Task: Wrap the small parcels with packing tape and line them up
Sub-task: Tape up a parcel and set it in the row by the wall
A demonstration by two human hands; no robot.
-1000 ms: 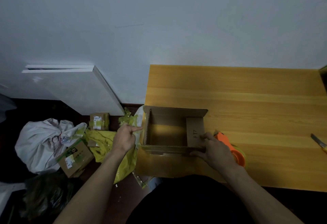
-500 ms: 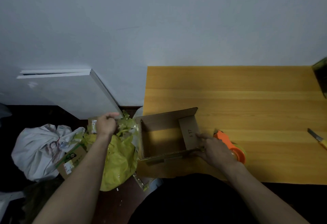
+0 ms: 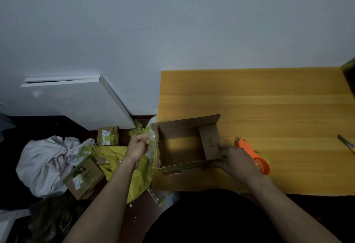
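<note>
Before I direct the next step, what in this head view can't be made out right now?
- Tape dispenser: near part hidden behind the right hand.
- Knife: cut off by the right frame edge.
- Left hand: fingers curled in the yellow-green wrapping; what they hold is unclear.
- Parcel labels: too small and dim to read.
- Open cardboard box: near inner wall hidden by its own rim.

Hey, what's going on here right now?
A person sits at a wooden table with an open, empty cardboard box at its left edge. The right hand holds the box's right side, next to an orange tape dispenser. The left hand reaches off the table toward yellow-green wrapping and small parcels on the floor.
</note>
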